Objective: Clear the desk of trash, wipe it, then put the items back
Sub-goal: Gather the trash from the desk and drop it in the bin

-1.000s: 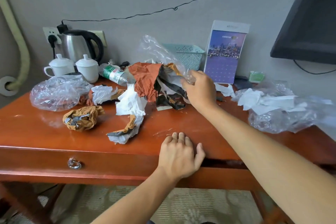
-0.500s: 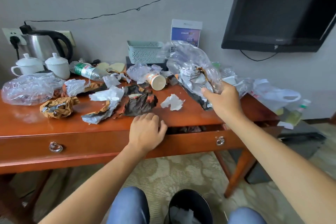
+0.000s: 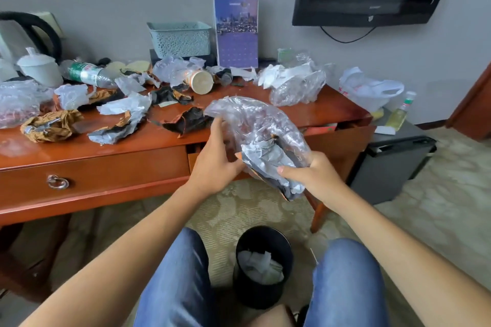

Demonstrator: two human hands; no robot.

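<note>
Both hands, left (image 3: 212, 164) and right (image 3: 316, 175), grip a plastic bag (image 3: 255, 125) of crumpled paper above the bin (image 3: 261, 268). Desk (image 3: 106, 141) at 10 o'clock: litter, cup (image 3: 202, 82), bottle (image 3: 85, 73), basket (image 3: 180, 38).

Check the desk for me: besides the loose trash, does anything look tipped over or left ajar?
Yes. A paper cup and a plastic bottle both lie on their sides among the scraps at the back of the desk. The right-hand drawer stands slightly open, with something red showing inside.
</note>
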